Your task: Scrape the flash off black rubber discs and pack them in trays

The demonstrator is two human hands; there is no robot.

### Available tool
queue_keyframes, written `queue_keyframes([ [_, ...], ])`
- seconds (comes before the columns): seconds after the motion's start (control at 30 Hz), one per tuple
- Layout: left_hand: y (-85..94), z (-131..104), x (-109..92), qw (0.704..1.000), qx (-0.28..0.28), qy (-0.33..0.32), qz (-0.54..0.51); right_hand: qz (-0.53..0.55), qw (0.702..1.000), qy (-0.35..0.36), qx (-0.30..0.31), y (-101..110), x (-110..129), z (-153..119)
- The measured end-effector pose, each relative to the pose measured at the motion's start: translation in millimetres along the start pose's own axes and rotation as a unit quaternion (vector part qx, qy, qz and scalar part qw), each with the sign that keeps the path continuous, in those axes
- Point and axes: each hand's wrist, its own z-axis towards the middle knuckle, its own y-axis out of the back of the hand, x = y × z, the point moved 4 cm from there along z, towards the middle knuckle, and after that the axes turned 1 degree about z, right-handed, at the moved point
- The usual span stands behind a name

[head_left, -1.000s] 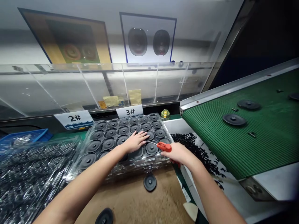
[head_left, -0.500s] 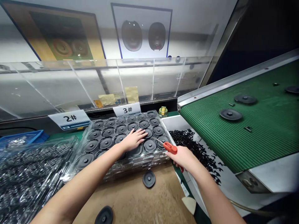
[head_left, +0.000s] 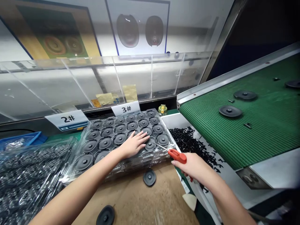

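Note:
A clear plastic tray (head_left: 70, 176) holds rows of black rounded discs (head_left: 162, 139), each with a small raised stub in its middle. My left hand (head_left: 133, 144) lies flat over the discs near the tray's middle right, fingers stretched out, covering some of them. In my right hand (head_left: 193, 164), beyond the tray's right front corner, is a red air blow gun (head_left: 177, 155). Its thin metal nozzle points left, with the tip over a front-row disc (head_left: 150, 144) beside my left fingertips. One loose disc (head_left: 149, 177) lies on the brown board in front of the tray.
Another disc (head_left: 105, 215) is at the board's near edge. Small black parts (head_left: 187, 142) are heaped right of the tray. A green conveyor belt (head_left: 262, 131) carries discs and small pieces. Stacked clear trays (head_left: 30, 178) and a blue bin (head_left: 35, 139) stand left.
My right hand has drawn back to the right with the blow gun. The nozzle tip has shifted from near a second-row disc to a front-row one. My left hand stays on the discs, nearly unmoved.

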Motion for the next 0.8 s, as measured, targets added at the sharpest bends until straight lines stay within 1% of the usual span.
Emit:
queue_keyframes([
  [0.13, -3.5, -8.4, -8.9, 1.000, 0.023, -0.002, -0.006, -0.004, 1.000, -0.015, 0.009, 1.9, -9.5, -12.5],
  [0.53, -5.5, -7.3, -9.4, 1.000, 0.026, 0.006, -0.010, -0.016, 1.000, -0.011, 0.015, 1.1, -10.6, -15.7],
  [0.6, -4.1, -9.4, -6.0, 1.000, 0.024, 0.009, -0.012, -0.016, 1.000, -0.005, 0.018, 0.0, -8.1, -17.0],
  [0.67, -0.9, -15.4, 2.3, 1.000, 0.020, 0.019, -0.011, -0.015, 1.000, 0.007, 0.023, -2.8, -3.1, -17.3],
  [0.8, 7.1, -39.3, 25.0, 0.998, 0.013, 0.055, 0.000, -0.014, 0.999, 0.040, 0.025, -11.9, 12.0, -13.9],
])
